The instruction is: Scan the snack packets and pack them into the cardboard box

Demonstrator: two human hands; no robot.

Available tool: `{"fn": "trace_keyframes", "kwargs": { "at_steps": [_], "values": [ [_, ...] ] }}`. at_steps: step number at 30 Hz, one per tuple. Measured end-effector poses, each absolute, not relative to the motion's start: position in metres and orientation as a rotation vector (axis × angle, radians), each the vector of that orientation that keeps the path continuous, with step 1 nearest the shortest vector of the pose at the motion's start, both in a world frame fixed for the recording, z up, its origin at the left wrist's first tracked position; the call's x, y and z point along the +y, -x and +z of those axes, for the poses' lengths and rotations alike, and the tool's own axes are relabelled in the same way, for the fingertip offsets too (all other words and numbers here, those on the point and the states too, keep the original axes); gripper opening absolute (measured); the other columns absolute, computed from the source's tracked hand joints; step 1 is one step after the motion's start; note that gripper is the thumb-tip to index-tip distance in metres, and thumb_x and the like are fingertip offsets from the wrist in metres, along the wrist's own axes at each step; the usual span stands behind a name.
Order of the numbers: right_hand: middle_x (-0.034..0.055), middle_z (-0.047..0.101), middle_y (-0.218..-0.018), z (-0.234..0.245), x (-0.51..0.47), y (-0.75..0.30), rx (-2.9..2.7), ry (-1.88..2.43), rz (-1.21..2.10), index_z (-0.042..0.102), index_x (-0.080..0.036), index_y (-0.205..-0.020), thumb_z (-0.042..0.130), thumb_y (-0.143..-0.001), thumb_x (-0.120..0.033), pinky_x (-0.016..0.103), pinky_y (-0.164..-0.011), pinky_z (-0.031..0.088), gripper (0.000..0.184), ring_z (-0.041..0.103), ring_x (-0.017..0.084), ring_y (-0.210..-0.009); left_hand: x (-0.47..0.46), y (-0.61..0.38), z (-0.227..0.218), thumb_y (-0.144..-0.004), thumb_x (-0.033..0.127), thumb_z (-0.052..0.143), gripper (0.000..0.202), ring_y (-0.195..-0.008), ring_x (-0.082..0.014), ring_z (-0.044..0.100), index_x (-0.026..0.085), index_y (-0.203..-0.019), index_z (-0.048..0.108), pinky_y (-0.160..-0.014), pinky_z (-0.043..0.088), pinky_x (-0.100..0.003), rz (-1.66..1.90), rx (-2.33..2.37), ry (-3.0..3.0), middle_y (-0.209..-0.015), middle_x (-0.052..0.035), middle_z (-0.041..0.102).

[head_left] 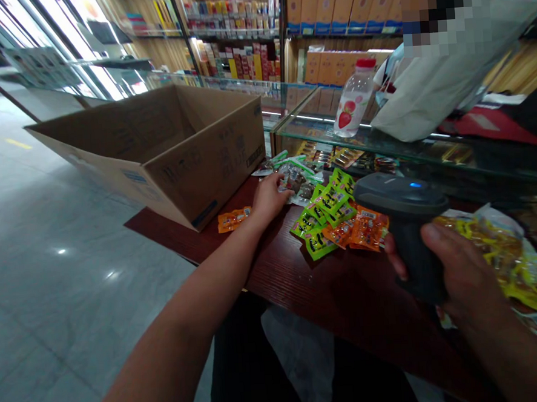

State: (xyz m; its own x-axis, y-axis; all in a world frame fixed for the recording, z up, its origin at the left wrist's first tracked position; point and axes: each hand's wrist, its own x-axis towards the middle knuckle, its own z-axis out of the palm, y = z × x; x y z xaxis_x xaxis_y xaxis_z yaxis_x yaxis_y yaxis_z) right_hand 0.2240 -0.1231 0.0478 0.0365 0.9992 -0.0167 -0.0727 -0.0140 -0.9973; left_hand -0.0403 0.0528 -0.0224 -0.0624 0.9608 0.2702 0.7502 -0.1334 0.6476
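My right hand (458, 262) is wrapped around the handle of a dark barcode scanner (400, 196), which has a small blue light on top. Over the table, my left hand (272, 196) reaches to some clear packets with green edges (296, 175); its thumb and forefinger are apart at their near side, and the other fingers are partly hidden. Green snack packets (325, 203) lie in a pile just right of that hand. Several orange packets (365, 226) overlap them below the scanner, and another orange packet (234, 219) sits left of my left wrist.
A large open cardboard box (220, 161) stands on the table's (301, 284) left part. Behind is a glass counter (309, 125) bearing a red-capped bottle (353, 102) and a pale bag (443, 87). Yellow packets (503, 253) are heaped at right. Another person is partly visible behind the counter.
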Motion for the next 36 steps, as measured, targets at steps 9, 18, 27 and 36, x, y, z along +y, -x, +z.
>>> {"fn": "trace_keyframes", "kwargs": {
  "at_steps": [9, 18, 27, 36],
  "values": [
    [0.0011, 0.064, -0.061, 0.037, -0.123, -0.23, -1.192, 1.216, 1.222, 0.07, -0.022, -0.076, 0.069, -0.087, -0.056, 0.028, -0.05, 0.042, 0.035, 0.055, 0.016, -0.051, 0.048, 0.052, -0.014, -0.072, 0.024, 0.08, 0.023, -0.066, -0.0142, 0.062, 0.015, -0.089, 0.069, -0.065, 0.049, -0.025, 1.264, 1.495, -1.68, -0.076, 0.0, 0.068],
    [-0.0015, 0.065, -0.06, 0.026, -0.123, -0.231, -1.456, 1.149, 1.124, 0.071, -0.024, -0.08, 0.066, -0.093, -0.05, 0.025, -0.05, 0.043, 0.03, 0.058, 0.016, -0.053, 0.033, 0.047, 0.006, -0.081, 0.02, 0.068, 0.011, -0.052, -0.0101, 0.055, 0.014, -0.089, 0.071, -0.053, 0.044, -0.02, 1.205, 1.293, -1.622, -0.06, 0.0026, 0.061],
    [-0.001, 0.067, -0.059, 0.017, -0.121, -0.23, -1.517, 1.108, 1.096, 0.071, -0.024, -0.083, 0.063, -0.096, -0.048, 0.026, -0.049, 0.045, 0.028, 0.06, 0.017, -0.051, 0.032, 0.051, 0.009, -0.078, 0.024, 0.072, 0.015, -0.049, -0.0112, 0.056, 0.013, -0.088, 0.071, -0.048, 0.043, -0.02, 1.143, 1.39, -1.556, -0.059, 0.0009, 0.062],
    [-0.0012, 0.063, -0.058, 0.032, -0.13, -0.224, -1.388, 1.185, 1.127, 0.07, -0.023, -0.078, 0.067, -0.091, -0.051, 0.029, -0.052, 0.04, 0.031, 0.056, 0.018, -0.053, 0.034, 0.051, 0.007, -0.078, 0.024, 0.071, 0.015, -0.05, -0.0124, 0.057, 0.014, -0.089, 0.073, -0.052, 0.049, -0.023, 1.138, 1.396, -1.534, -0.059, -0.0001, 0.062]
  ]
}}
